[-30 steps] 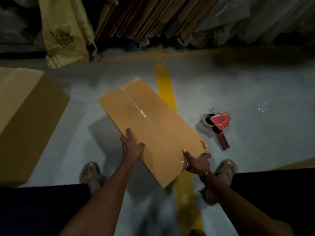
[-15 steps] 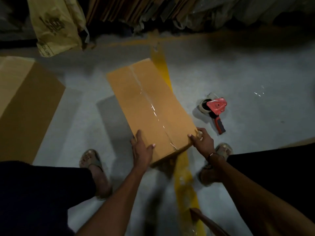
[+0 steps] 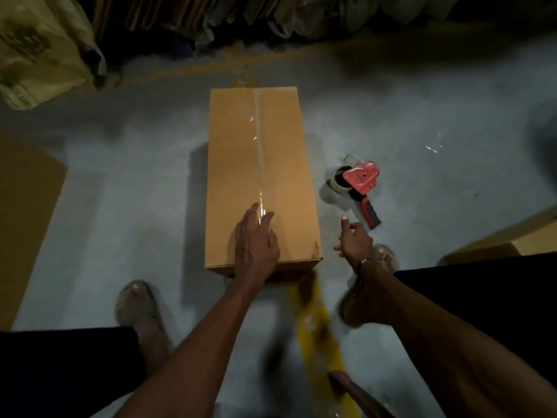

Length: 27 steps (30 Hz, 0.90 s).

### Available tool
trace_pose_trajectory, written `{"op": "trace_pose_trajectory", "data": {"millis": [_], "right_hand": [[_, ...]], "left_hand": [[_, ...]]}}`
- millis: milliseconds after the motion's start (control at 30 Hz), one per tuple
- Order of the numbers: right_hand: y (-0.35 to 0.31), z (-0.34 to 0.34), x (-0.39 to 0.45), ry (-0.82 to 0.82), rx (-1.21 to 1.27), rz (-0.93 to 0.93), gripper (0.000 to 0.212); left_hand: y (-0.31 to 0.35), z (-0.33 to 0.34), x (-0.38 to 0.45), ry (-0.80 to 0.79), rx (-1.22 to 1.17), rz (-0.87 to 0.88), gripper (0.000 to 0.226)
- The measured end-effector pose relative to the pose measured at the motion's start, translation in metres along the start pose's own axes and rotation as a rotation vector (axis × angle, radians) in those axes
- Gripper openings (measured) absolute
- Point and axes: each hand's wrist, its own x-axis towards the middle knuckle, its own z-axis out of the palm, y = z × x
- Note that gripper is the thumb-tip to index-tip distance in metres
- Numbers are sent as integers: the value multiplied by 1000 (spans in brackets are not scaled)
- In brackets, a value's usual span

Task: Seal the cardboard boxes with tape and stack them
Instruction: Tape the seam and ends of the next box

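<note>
While the taped cardboard box point(image 3: 262, 176) sits squarely on the grey concrete floor point(image 3: 422, 116), long side running away from the person, the left hand point(image 3: 256, 242) lies flat on its near end, fingers straight and spread over the clear tape seam point(image 3: 259, 137) that runs down the middle of the top. Palm down, nothing gripped, just pressing on the lid. Over to the right, the right hand point(image 3: 354, 239) hangs clear of the box, just off its near right corner, fingers loosely curled with the forefinger raised, holding nothing. Just beyond that hand lies the red tape dispenser point(image 3: 360, 184) on the floor, roll end far, black-and-red handle pointing near and right, close to the box's right side but apart from it. A yellow floor line point(image 3: 316, 324) comes out from under the box's near edge and runs toward the person. Sandalled feet show either side: the left foot point(image 3: 135, 300) near left, the right foot point(image 3: 382, 257) partly behind the right wrist. At far left, another brown cardboard box point(image 3: 27, 212) fills the edge; a third one point(image 3: 506, 239) peeks in at the right. Far left, a yellow printed bag point(image 3: 39, 49) leans by stacked flat cardboard sheets point(image 3: 144, 13) along the far side
</note>
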Motion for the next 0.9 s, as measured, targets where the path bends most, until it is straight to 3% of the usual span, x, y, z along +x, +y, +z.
{"op": "trace_pose_trajectory", "data": {"millis": [167,233,367,900], "right_hand": [[-8,-6,78,120,-143,-98,41],[-6,-4,114,118,-268,-43,49],[7,7,181,120,-292,75,71],[11,27,215,162,-330,178,94]], "left_hand": [[31,56,12,-110,41,230,48],[35,66,9,-155,99,242,50],[35,74,7,-177,230,246,58],[37,78,6,-220,320,233,73]]}}
